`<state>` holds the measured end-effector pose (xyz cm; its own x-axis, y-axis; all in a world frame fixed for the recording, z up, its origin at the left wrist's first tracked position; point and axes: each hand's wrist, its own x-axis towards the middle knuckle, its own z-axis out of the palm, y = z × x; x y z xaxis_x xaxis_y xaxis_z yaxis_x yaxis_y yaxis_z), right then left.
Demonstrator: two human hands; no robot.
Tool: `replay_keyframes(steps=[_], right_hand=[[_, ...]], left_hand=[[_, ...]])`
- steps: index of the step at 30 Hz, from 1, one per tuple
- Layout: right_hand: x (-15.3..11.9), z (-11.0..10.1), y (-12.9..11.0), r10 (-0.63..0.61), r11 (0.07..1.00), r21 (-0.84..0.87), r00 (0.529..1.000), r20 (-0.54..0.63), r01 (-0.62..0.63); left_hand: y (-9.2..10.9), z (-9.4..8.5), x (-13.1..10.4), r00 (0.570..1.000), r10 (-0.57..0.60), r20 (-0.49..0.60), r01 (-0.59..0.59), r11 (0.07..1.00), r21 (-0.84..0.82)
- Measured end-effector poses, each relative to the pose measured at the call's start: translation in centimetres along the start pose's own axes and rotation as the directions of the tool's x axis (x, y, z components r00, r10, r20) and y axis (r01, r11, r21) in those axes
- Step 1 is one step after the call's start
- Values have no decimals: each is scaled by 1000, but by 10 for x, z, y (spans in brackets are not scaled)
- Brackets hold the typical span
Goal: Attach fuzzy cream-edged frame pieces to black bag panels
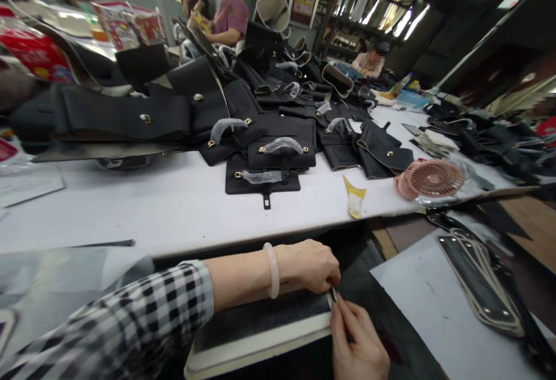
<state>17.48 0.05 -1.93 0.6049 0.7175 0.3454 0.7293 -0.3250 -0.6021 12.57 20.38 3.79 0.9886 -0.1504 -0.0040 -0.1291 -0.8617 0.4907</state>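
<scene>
A black leather bag piece (pixel 260 333) with thick cream edges lies low in front of me, tilted. My left hand (pixel 310 267), with a pale bangle at the wrist and a checked sleeve, reaches across above it. Its fingers are curled down in a pinch at the right corner of the piece. Just below, my right hand (pixel 358 339) pinches the same corner between thumb and forefinger. A small dark strip (pixel 333 293) shows between the two hands' fingertips; its kind is too small to make out. The fingertips of my left hand are partly hidden.
On the white table (pixel 182 212) several black bags (pixel 280 142) with plastic-wrapped handles are piled. A pink fan (pixel 434 178) and a yellow-edged scrap (pixel 355 197) lie near its edge. At right, black pieces (pixel 478 281) rest on a pale sheet (pixel 417 304). People work behind.
</scene>
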Motion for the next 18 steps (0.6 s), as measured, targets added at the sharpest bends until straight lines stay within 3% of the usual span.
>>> replay_keyframes(steps=[9,11,13,15,18], right_hand=[[0,4,-9,-101,987,-127,995,-19,98],[4,-1,-11,-59,995,-84,998,37,62],[14,-10,-7,47,998,20,984,170,-51],[25,-18,-1,210,957,120,919,335,-263],[41,-23,7,431,763,234,744,510,-602]], left_hand=[[-15,7,-7,994,110,-8,-110,989,-95],[-17,9,-6,993,115,-18,-116,987,-112],[-19,11,-6,993,115,-30,-118,985,-128],[-19,13,-6,993,112,-36,-116,983,-144],[-20,14,-6,994,103,-32,-107,981,-159]])
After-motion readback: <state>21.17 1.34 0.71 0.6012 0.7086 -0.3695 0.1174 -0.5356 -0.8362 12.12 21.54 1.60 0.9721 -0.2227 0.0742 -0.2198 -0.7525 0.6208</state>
